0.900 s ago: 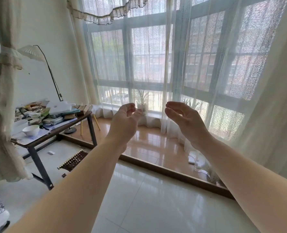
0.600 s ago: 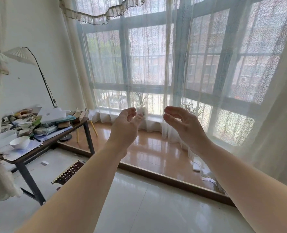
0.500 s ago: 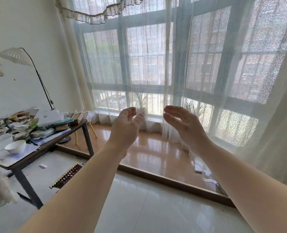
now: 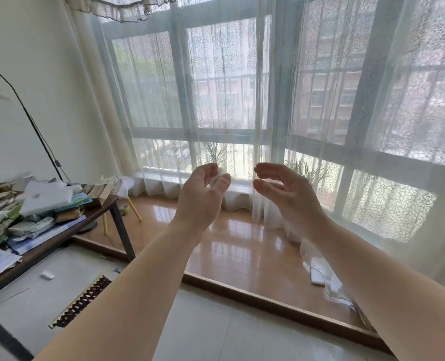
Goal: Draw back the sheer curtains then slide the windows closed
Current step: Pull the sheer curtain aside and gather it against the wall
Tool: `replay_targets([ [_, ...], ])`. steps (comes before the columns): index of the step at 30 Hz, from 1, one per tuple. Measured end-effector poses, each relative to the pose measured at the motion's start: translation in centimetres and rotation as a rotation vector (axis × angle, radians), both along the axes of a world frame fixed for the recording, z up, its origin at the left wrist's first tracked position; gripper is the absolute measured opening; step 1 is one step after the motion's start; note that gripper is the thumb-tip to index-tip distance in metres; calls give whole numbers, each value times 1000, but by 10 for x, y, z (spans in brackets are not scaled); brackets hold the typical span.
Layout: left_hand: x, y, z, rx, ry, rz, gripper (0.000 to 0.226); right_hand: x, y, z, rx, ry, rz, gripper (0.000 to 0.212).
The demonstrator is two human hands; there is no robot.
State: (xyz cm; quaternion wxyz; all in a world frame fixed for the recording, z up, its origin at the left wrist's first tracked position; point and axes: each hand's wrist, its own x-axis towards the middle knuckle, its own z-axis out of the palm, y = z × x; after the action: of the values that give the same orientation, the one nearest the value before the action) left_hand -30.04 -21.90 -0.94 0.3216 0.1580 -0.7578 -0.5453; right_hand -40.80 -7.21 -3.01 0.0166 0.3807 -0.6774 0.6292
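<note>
White sheer curtains hang across the whole window wall: a left panel (image 4: 158, 82) and a right panel (image 4: 388, 105), their edges meeting at a vertical seam (image 4: 261, 105). Behind them the grey-framed windows (image 4: 179, 131) show faintly. My left hand (image 4: 200, 196) and my right hand (image 4: 289, 196) are raised side by side in front of the seam, well short of the fabric. Both are cupped with fingers apart and hold nothing.
A dark table (image 4: 67, 241) piled with papers, boxes and a white case stands at the left, a floor lamp (image 4: 36, 128) behind it. A raised wooden platform (image 4: 231, 254) with a step edge runs below the windows. Potted plants (image 4: 216, 155) stand behind the curtain. A slatted object (image 4: 80, 303) lies on the tiles.
The view has moved closer to the windows and turned right, sliding the table and tied drape towards the left edge. Both hands keep their raised, cupped pose.
</note>
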Motion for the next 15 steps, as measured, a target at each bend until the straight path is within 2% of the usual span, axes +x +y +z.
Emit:
replay_targets([
  [15, -236, -94, -5, -39, -37, 50, 37, -231, -96, -4, 14, -13, 13, 34],
])
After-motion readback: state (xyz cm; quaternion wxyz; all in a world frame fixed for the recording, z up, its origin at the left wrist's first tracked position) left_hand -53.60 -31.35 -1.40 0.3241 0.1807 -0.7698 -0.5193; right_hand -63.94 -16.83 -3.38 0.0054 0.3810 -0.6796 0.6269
